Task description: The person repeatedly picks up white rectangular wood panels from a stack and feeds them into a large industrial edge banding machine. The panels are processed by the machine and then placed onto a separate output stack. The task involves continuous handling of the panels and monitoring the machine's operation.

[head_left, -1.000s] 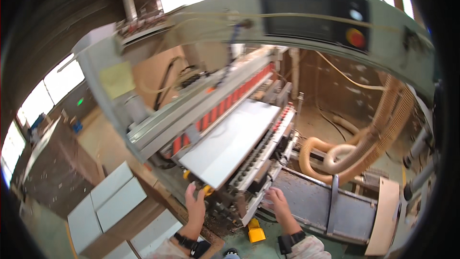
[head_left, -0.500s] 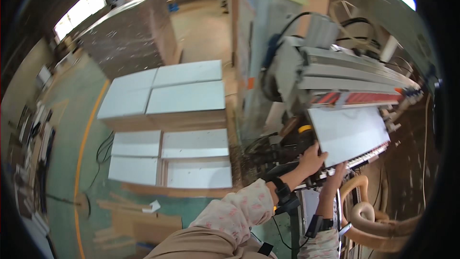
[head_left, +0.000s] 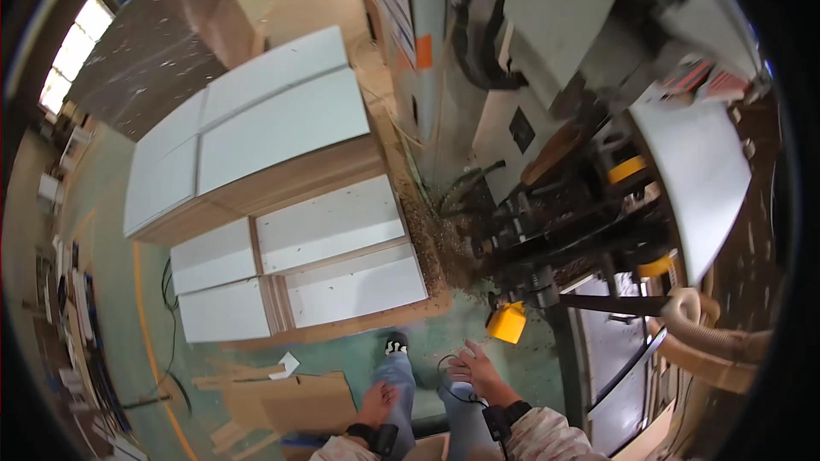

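My left hand [head_left: 377,402] hangs low above my left leg, with nothing in it and its fingers loosely apart. Farther right, my right hand [head_left: 477,372] is held over my right leg, fingers spread and empty. A thin black cable loops beside it. The white panel [head_left: 702,179] lies on the machine [head_left: 568,235] at the right, touched by neither hand. Closest to my right hand among the machine parts is a yellow box-shaped piece [head_left: 506,323] near the floor.
Stacks of white boards [head_left: 282,132] stand on the left, with lower stacks [head_left: 333,222] in front. Cardboard [head_left: 290,401] and wood strips lie on the green floor. A ribbed hose [head_left: 709,333] curves at the right. Wood chips [head_left: 431,239] are scattered beside the stacks.
Both hands have let go of the white panel and dropped back toward my legs. My view has turned left and down, so the panel appears farther right.
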Motion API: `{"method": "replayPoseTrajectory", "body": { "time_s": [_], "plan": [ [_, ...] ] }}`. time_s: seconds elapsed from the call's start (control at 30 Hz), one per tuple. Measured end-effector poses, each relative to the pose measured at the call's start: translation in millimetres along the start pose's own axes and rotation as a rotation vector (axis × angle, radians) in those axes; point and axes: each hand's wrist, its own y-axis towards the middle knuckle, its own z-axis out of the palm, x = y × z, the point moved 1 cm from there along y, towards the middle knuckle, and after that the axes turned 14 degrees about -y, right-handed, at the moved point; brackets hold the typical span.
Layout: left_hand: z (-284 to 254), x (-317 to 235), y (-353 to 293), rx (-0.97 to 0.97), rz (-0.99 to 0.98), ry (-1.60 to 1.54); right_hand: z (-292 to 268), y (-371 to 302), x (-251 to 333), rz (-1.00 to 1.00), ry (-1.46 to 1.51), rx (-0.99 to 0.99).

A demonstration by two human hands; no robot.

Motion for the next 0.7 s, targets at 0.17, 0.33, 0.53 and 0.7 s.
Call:
{"method": "replayPoseTrajectory", "body": {
  "time_s": [0.17,0.33,0.53,0.7],
  "plan": [
    [-111.7,-88.0,144.5,-0.013,0.040,-0.035,17.7,158.7,-61.6,0.108,0.124,-0.021],
    [-75.3,-165.9,250.5,-0.398,0.119,-0.025,42.2,313.5,-69.6,0.036,-0.032,-0.190],
    [-85.2,-215.6,325.9,-0.072,0.117,-0.130,59.1,398.2,-74.6,-0.018,-0.158,-0.342],
    [-79.0,-216.5,339.7,-0.104,0.256,-0.251,57.3,409.1,-101.2,-0.235,-0.340,-0.561]
  ]
}}
